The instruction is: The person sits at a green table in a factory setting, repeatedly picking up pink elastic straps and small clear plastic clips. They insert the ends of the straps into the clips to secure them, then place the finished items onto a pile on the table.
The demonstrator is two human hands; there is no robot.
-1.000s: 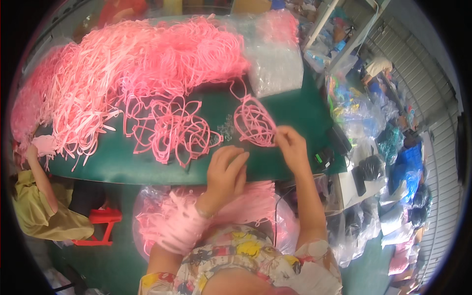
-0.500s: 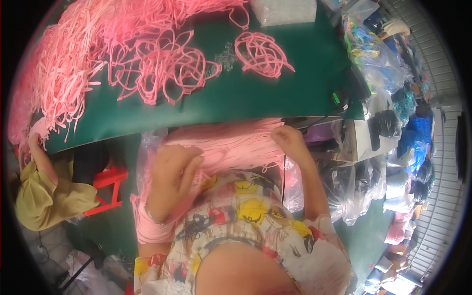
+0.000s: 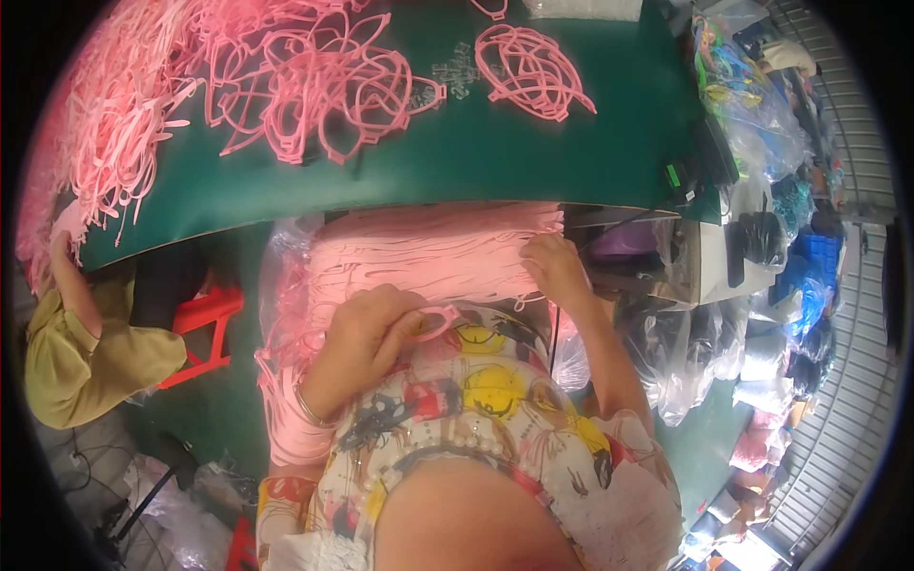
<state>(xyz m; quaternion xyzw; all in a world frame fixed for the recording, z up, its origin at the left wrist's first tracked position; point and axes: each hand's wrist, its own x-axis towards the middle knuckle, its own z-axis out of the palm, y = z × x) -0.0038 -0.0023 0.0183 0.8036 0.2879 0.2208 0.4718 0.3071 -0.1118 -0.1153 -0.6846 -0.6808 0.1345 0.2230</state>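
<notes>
Across my lap, below the table edge, lies a thick layer of flat pink straps (image 3: 428, 262), mostly side by side. My left hand (image 3: 367, 333) is closed, with a pink strap's loop end (image 3: 438, 324) standing out from its fingertips, in front of my flowered top. At the right end of the layer, my right hand (image 3: 557, 270) has its fingers curled in and pressed on the straps; exactly what lies between the fingertips is hidden. More pink straps (image 3: 295, 433) hang over my left forearm.
On the green table (image 3: 409, 181) lie a tangle of pink straps (image 3: 314, 90), a smaller coil (image 3: 533, 71), small clear pieces (image 3: 457, 71) and a big strap heap (image 3: 114, 124). A co-worker's arm (image 3: 76, 285) is at left by a red stool (image 3: 205, 319). Plastic bags (image 3: 666, 357) stand right.
My left hand has moved right and now shows a strap's loop end at its fingertips. My right hand stays at the layer's right end. The view has shifted slightly, so the table sits higher.
</notes>
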